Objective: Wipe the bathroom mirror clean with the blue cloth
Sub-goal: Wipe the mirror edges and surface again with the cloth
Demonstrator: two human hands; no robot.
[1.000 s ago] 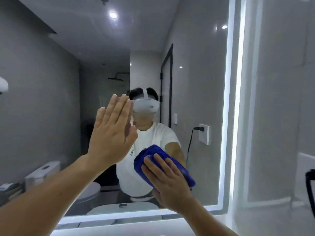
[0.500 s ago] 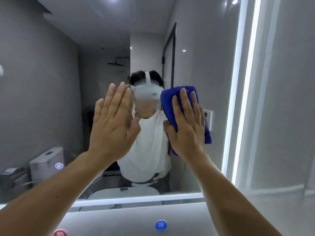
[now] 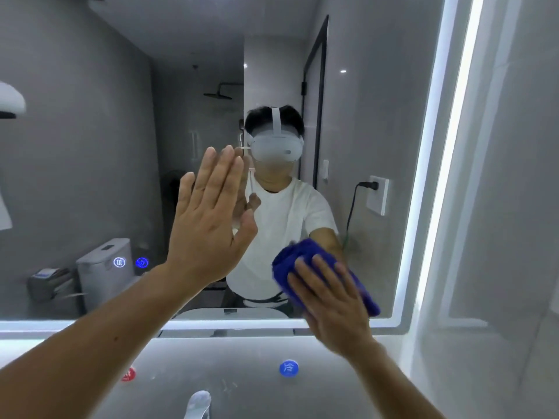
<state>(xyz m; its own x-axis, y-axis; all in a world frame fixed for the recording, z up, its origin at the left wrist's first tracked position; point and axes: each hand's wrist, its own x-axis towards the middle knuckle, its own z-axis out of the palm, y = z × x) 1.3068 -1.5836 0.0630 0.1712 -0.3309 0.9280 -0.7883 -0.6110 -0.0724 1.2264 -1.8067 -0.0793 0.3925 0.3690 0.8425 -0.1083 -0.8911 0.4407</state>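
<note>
Cloth: blue cloth (image 3: 287, 261) lies flat on the mirror (image 3: 90, 146), at its lower right corner.
Right hand (image 3: 329, 300): fingers spread and straight, pressing the cloth to the glass.
Left hand (image 3: 208, 225): flat on the mirror's middle, holding nothing.
Doing it well: probably even pressure and overlapping strokes, right into the corner.
Change: the cloth has dropped from mid-height of the mirror; the left hand has stayed put.

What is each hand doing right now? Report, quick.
Left hand: open, fingers straight, against the mirror, holding nothing.
Right hand: open, straight fingers pressing the blue cloth onto the mirror.
</note>
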